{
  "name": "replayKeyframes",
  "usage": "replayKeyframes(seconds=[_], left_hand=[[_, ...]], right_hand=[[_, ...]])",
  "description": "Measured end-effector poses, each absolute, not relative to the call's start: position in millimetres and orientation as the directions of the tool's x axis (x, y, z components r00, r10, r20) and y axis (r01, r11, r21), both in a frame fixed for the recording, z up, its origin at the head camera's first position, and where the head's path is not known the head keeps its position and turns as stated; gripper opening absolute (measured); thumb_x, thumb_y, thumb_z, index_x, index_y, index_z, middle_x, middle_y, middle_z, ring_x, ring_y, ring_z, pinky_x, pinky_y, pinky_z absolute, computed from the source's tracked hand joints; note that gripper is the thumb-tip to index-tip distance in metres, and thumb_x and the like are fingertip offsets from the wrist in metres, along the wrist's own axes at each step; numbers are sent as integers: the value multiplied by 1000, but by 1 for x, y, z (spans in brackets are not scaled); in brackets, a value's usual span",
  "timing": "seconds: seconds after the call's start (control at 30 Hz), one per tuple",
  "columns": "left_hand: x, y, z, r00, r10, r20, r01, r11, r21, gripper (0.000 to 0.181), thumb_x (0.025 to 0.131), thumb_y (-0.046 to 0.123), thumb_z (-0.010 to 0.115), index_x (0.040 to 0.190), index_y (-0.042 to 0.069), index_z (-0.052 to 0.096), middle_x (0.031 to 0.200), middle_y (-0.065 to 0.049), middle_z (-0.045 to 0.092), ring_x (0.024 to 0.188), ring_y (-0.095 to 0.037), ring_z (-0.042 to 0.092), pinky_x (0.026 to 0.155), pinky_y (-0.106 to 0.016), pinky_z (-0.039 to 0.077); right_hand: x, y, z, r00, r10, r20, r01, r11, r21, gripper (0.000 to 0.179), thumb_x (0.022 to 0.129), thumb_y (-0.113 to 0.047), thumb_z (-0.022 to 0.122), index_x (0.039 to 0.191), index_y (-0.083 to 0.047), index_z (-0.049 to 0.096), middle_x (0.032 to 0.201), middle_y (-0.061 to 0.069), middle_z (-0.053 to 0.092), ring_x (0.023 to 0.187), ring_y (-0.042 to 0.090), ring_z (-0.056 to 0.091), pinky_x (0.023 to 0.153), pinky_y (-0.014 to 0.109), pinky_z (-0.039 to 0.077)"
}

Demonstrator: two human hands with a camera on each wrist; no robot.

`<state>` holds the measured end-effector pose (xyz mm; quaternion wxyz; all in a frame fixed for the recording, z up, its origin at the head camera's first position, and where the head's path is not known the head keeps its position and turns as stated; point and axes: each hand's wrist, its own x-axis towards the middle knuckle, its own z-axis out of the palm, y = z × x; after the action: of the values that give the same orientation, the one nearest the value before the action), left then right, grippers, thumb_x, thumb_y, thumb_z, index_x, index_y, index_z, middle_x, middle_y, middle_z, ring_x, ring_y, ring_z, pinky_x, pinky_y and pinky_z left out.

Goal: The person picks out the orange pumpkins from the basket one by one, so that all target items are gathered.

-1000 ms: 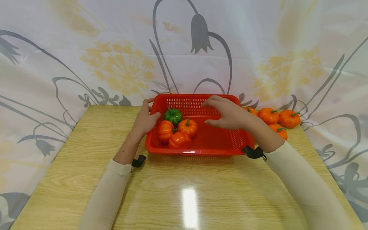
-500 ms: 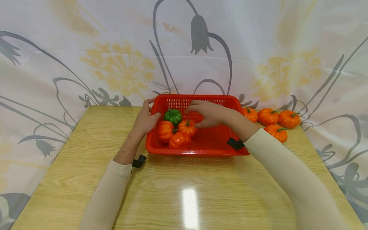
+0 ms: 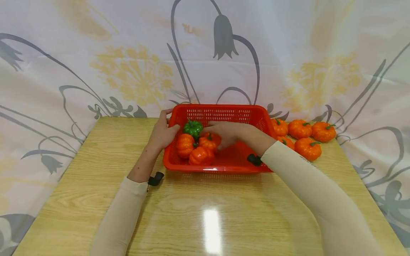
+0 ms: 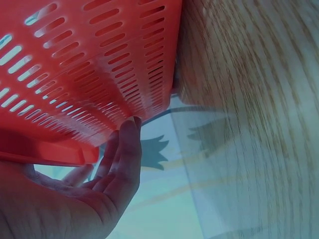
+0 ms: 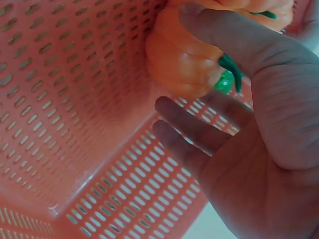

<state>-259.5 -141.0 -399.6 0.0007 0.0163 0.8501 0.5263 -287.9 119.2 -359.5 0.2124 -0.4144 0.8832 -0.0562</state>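
A red perforated plastic basket (image 3: pixel 221 169) stands on the table. My left hand (image 3: pixel 161 134) grips its left end, thumb over the rim and fingers against the outer wall, as the left wrist view shows. Inside, at the left, lie a small green pumpkin (image 3: pixel 193 128) and a few orange ones. My right hand (image 3: pixel 229 133) reaches into the basket around the rightmost orange pumpkin (image 3: pixel 209 144). In the right wrist view its thumb (image 5: pixel 219 27) lies across this ribbed orange pumpkin (image 5: pixel 182 62), with fingers (image 5: pixel 194 132) on the other side. Part of the pumpkin is hidden by the hand.
Several more orange pumpkins (image 3: pixel 299 129) sit on the wooden table (image 3: pixel 179 209) just right of the basket, beside the right forearm. A flower-printed cloth (image 3: pixel 137 42) hangs behind the table's far edge.
My right hand has moved left and down inside the basket, from its right half to the rightmost orange pumpkin there. My left hand has stayed on the basket's rim.
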Motion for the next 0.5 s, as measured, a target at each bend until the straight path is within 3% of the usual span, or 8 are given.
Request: replayKeyframes(seconds=[0.23, 0.5], left_hand=[[-260, -141, -400, -999, 26, 29, 38, 446, 894, 68, 102, 14, 57, 164, 15, 31, 129, -22, 59, 107, -39, 67, 88, -53, 63], [-259, -141, -399, -999, 27, 27, 36, 448, 893, 67, 102, 15, 57, 164, 15, 30, 129, -22, 59, 108, -39, 66, 89, -52, 63]], right_hand=[[-290, 116, -363, -554, -768, -319, -707, 637, -306, 72, 89, -14, 84, 153, -19, 52, 153, 12, 49, 141, 33, 49, 122, 53, 39], [-289, 117, -356, -579, -753, -312, -699, 656, -285, 70, 88, -19, 85, 152, -22, 54, 150, 7, 52, 136, 30, 51, 119, 52, 42]])
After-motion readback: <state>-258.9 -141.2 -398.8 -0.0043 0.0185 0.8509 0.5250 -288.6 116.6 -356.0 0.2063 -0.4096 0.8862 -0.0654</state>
